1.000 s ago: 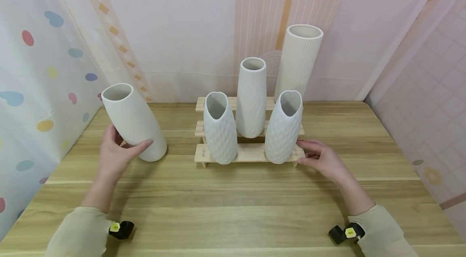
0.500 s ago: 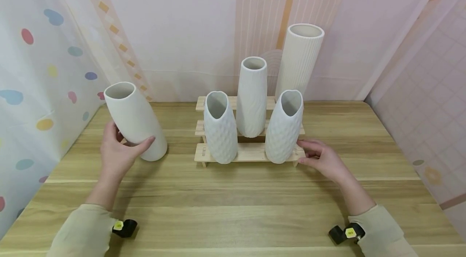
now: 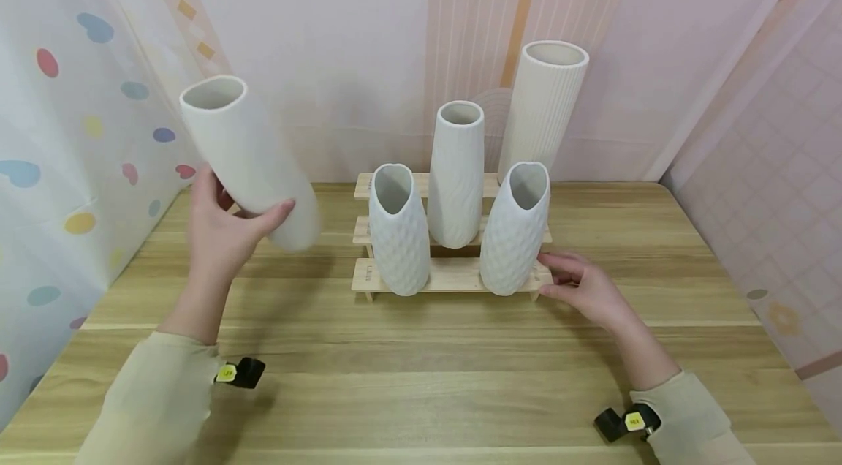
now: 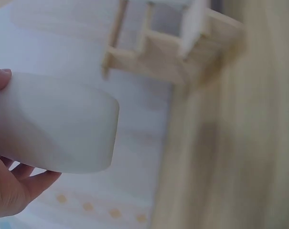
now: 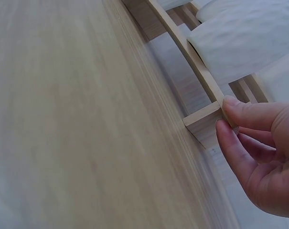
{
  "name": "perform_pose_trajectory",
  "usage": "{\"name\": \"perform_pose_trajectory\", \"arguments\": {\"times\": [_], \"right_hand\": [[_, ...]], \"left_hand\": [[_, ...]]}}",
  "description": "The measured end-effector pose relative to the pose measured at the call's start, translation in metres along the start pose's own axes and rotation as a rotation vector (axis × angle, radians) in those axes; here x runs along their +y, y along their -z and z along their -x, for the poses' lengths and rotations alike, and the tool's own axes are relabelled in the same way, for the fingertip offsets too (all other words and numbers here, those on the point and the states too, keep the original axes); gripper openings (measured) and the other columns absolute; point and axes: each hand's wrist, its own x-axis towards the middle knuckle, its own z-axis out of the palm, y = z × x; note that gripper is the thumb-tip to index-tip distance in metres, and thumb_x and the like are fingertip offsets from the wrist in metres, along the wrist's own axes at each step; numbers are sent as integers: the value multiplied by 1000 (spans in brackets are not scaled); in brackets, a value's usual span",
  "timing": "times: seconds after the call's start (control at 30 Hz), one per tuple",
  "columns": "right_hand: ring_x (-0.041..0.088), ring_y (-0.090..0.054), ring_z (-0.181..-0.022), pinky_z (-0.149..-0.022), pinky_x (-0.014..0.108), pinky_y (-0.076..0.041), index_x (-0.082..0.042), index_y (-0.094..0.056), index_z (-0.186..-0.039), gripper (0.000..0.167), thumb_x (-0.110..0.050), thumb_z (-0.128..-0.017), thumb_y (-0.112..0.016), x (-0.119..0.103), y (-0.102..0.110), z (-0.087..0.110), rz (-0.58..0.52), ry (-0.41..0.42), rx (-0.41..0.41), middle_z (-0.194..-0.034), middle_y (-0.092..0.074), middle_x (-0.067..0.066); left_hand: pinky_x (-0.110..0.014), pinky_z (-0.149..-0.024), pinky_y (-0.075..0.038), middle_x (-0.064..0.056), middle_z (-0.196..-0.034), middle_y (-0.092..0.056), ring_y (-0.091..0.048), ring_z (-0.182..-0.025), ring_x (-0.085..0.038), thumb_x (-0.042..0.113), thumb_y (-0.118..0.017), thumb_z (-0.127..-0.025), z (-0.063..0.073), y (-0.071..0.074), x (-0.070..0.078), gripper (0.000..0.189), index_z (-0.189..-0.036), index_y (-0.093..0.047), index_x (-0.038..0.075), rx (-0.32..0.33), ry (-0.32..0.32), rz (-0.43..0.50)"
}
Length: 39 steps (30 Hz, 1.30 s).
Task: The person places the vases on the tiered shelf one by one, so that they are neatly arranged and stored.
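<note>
A smooth white vase [image 3: 253, 150] tilts in the air at the left, its mouth toward the upper left. My left hand [image 3: 226, 235] grips its side, thumb in front and fingers behind. The left wrist view shows the vase's base [image 4: 87, 129] well off the table. At the right end of a three-step wooden stand [image 3: 454, 276], my right hand [image 3: 585, 291] pinches the lowest shelf's corner, as the right wrist view shows with the thumb [image 5: 249, 113] on the board. Two dimpled vases, one left [image 3: 401, 249] and one right [image 3: 513, 249], stand on that bottom step.
On the middle step is a slim carved vase [image 3: 455, 180]. A tall ribbed vase [image 3: 542, 114] rises from the top step's right end. The wooden table [image 3: 421, 377] meets a patterned curtain [image 3: 329, 48] at the back and sides.
My left hand has raised the smooth vase off the tabletop, up and slightly right. My right hand stays at the stand's corner.
</note>
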Motion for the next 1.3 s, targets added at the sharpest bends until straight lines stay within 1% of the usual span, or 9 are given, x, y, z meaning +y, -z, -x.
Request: {"name": "perform_pose_trajectory", "arguments": {"times": [0.1,0.17,0.27,0.37,0.53,0.77,0.87,1.07,1.3], "right_hand": [[30,-64,-98,-79,23,-51,7,-58,-133,51,-5,-87,-76,0,0,0,6,-1,0,-135,-53,25],[30,-64,-98,-79,23,-51,7,-57,-134,51,-5,-87,-76,0,0,0,12,-2,0,-135,-53,25],[29,-64,-97,-79,23,-51,7,-57,-134,51,-5,-87,-75,-1,0,0,22,-5,-1,-135,-53,25],[28,-64,-96,-79,23,-51,7,-58,-133,50,-4,-88,-75,-1,0,0,31,-7,-1,-134,-53,25],[27,-64,-96,-79,23,-51,8,-58,-133,50,-4,-88,-75,-2,0,1,32,-7,-1,-134,-53,25],[28,-64,-95,-78,23,-51,8,-58,-133,50,-4,-87,-75,-2,-1,1,34,-8,1,-134,-53,25],[28,-64,-95,-78,23,-51,7,-58,-133,50,-5,-88,-75,-2,-1,1,32,-9,0,-134,-53,25],[29,-64,-96,-78,23,-51,7,-58,-133,50,-4,-87,-75,-2,-1,1,40,-7,1,-134,-53,26],[28,-64,-95,-78,23,-51,7,-58,-133,50,-5,-88,-75,-2,-2,0,48,-8,-2,-134,-53,25]], "left_hand": [[-26,-83,-52,0,-133,-54,-55,-114,-19,7,-89,-70,-9,-7,15,87,-144,-46,24,-9,-41,24],[-27,-84,-52,0,-133,-54,-55,-114,-20,8,-89,-70,-13,-12,24,87,-144,-45,23,-15,-56,36],[-31,-86,-52,1,-132,-55,-55,-114,-19,10,-89,-70,-18,-21,32,86,-143,-46,23,-17,-54,52],[-35,-88,-51,1,-132,-55,-55,-113,-19,13,-90,-70,-21,-31,38,85,-142,-47,23,-25,-35,74],[-37,-89,-51,3,-132,-54,-55,-111,-19,15,-90,-70,-27,-48,40,83,-142,-49,24,-46,-11,97],[-35,-85,-53,0,-128,-58,-58,-107,-20,12,-90,-68,-36,-66,39,78,-137,-55,19,-52,-40,148],[-35,-84,-53,1,-126,-59,-58,-106,-20,15,-90,-68,-38,-70,41,77,-136,-55,20,-53,-30,139],[-36,-83,-53,1,-125,-59,-58,-104,-19,23,-90,-69,-43,-79,46,77,-137,-55,24,-78,-14,100],[-37,-84,-53,-1,-120,-60,-58,-101,-19,26,-90,-70,-50,-92,47,74,-135,-56,23,-106,-12,91]]}}
